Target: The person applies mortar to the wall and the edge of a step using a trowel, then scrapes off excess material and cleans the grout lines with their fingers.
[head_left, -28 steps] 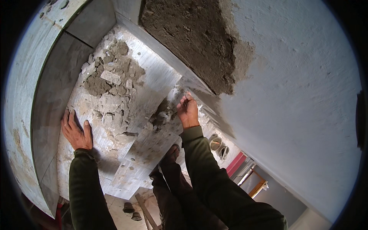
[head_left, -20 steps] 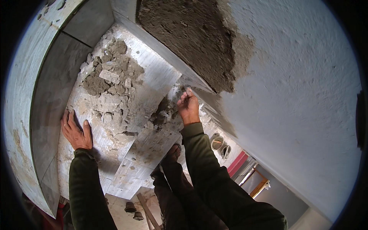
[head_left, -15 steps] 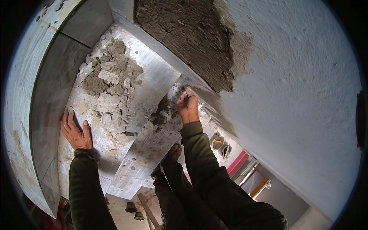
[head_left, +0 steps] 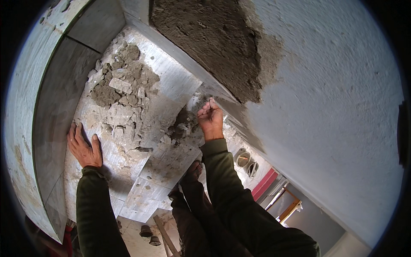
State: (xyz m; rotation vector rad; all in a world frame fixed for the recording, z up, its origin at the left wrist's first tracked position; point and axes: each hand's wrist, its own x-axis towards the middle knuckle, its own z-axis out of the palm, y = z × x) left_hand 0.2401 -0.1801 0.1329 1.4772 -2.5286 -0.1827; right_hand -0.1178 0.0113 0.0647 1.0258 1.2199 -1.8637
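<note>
My left hand (head_left: 85,147) lies with its fingers spread on the pale wood-look floor tiles (head_left: 139,195), its fingertips against the grey tiled side wall (head_left: 60,98). My right hand (head_left: 210,119) is up at the base of the right wall, beside the tile skirting (head_left: 184,64). Its fingers are curled in with the thumb against them. Whatever they may hold is hidden. Just left of that hand is a dark broken patch (head_left: 182,124) with loose bits. Between the hands and farther off lies a heap of mortar rubble (head_left: 126,81) with broken pieces.
Brown wet-looking mortar (head_left: 209,38) covers part of the blue-white wall (head_left: 325,85). Two buckets (head_left: 243,159) stand along the wall to the lower right. Dark rubber-like cups (head_left: 146,231) and a wooden handle (head_left: 166,235) are below, near my legs.
My right hand has turned very slightly, its fingers curled a little tighter. My left hand and the rubble are where they were.
</note>
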